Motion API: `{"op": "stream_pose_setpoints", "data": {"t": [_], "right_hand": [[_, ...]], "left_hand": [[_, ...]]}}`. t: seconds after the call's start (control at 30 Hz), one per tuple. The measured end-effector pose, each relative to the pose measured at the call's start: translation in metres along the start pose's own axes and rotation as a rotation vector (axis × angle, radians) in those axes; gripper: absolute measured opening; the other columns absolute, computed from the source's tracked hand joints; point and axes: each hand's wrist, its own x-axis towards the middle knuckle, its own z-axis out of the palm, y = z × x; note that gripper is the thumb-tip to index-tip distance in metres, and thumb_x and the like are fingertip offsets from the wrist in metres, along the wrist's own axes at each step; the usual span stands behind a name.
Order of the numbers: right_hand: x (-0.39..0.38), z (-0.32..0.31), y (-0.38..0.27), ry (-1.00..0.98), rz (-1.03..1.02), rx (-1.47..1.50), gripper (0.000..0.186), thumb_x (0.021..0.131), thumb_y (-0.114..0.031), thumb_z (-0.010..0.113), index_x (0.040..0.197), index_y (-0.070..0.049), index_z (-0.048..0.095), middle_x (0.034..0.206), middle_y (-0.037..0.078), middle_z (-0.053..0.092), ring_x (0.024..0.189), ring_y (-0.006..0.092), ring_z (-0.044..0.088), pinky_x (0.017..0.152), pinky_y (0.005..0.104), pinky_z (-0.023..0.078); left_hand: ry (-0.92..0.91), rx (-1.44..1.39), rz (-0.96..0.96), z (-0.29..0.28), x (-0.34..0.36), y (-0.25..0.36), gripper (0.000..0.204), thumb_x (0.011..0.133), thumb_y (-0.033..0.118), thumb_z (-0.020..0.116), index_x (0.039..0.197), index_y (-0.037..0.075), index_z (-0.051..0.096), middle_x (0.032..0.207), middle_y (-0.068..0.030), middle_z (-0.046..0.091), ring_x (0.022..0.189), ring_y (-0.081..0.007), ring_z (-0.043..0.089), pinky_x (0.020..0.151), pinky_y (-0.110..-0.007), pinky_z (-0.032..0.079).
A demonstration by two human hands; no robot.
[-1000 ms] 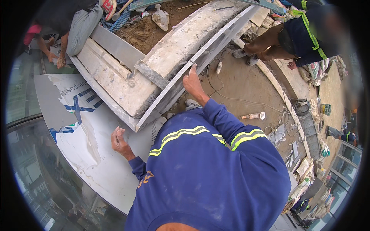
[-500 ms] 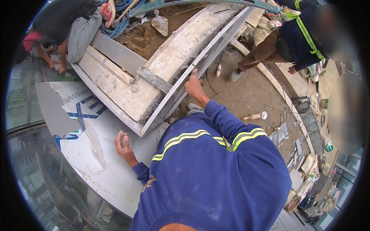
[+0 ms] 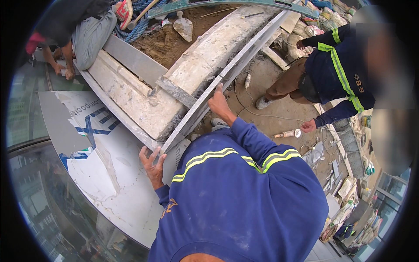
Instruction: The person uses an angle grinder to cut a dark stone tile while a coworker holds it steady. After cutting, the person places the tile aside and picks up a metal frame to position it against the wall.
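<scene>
A long grey speckled stone slab (image 3: 196, 115) stands on edge along the outside of a rough concrete planter wall (image 3: 196, 65). My right hand (image 3: 221, 106) bears on the slab's outer face just below its top edge, fingers bent and held close together. At the slab's near corner, my left hand (image 3: 152, 167) has spread fingers, their tips touching the stone. A second stone slab (image 3: 120, 111) meets it there and runs off to the left. Between the slab and the wall sits a short stone strip (image 3: 176, 91), lying across the wall top.
Left of me lies a torn white-filmed panel (image 3: 113, 161) beside glass. A co-worker (image 3: 331, 70) stands at right; another person's hands (image 3: 65, 72) work at far left. A trowel (image 3: 183, 27) rests on soil. A green level (image 3: 231, 3) spans the planter; a cable (image 3: 266, 114) crosses the floor.
My left hand has moved up and right to the slab's corner. My right hand has slipped slightly lower on its face. The co-worker at right has shifted, an arm now reaching toward the floor.
</scene>
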Motion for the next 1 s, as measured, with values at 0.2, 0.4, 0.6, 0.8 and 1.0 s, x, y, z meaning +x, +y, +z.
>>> {"op": "stream_pose_setpoints", "data": {"t": [0.2,0.4,0.6,0.8,1.0], "right_hand": [[-0.001,0.003,0.003,0.029,-0.052,-0.089,0.083,0.082,0.0,0.049,0.147,0.028,0.008,0.115,0.052,0.054,0.102,0.0505,0.065,0.089,0.0457,0.053],[0.006,0.02,0.029,0.196,-0.219,-0.135,0.081,0.081,0.001,0.05,0.147,0.028,0.012,0.124,0.05,0.049,0.118,0.052,0.055,0.102,0.0442,0.046],[0.022,-0.016,0.08,-0.233,0.249,0.361,0.074,0.09,-0.02,0.053,0.152,0.013,0.029,0.155,0.04,0.03,0.144,0.0493,0.036,0.121,0.0471,0.03],[0.038,0.034,0.156,-0.087,0.853,1.041,0.089,0.1,-0.069,0.036,0.163,-0.007,0.021,0.169,0.022,0.016,0.156,0.0421,0.014,0.121,0.0645,0.017],[0.046,0.164,0.152,0.303,0.803,1.501,0.077,0.101,-0.071,0.029,0.135,-0.007,0.055,0.127,0.012,0.063,0.116,0.0327,0.059,0.101,0.0639,0.044]], "left_hand": [[0.009,-0.036,-0.017,0.003,-0.006,-0.008,0.042,0.073,0.013,0.09,0.114,0.015,0.079,0.139,-0.0131,0.047,0.129,-0.0328,0.048,0.11,-0.044,0.04],[0.008,-0.037,-0.01,0.003,-0.002,-0.011,0.04,0.074,0.013,0.09,0.113,0.015,0.08,0.139,-0.0135,0.046,0.13,-0.034,0.047,0.11,-0.044,0.039],[0.06,-0.223,-0.069,0.001,-0.005,0.012,0.047,0.084,0.015,0.084,0.128,0.005,0.07,0.141,-0.014,0.048,0.126,-0.0317,0.055,0.102,-0.041,0.049],[0.253,-0.389,-0.182,0.008,-0.032,-0.03,0.047,0.101,0.03,0.065,0.132,-0.006,0.062,0.13,-0.0157,0.057,0.108,-0.0328,0.068,0.087,-0.039,0.059],[0.153,-0.287,-0.372,-0.001,-0.055,-0.038,0.053,0.105,0.037,0.056,0.132,-0.009,0.059,0.122,-0.0209,0.062,0.106,-0.0318,0.068,0.086,-0.041,0.059]]}}
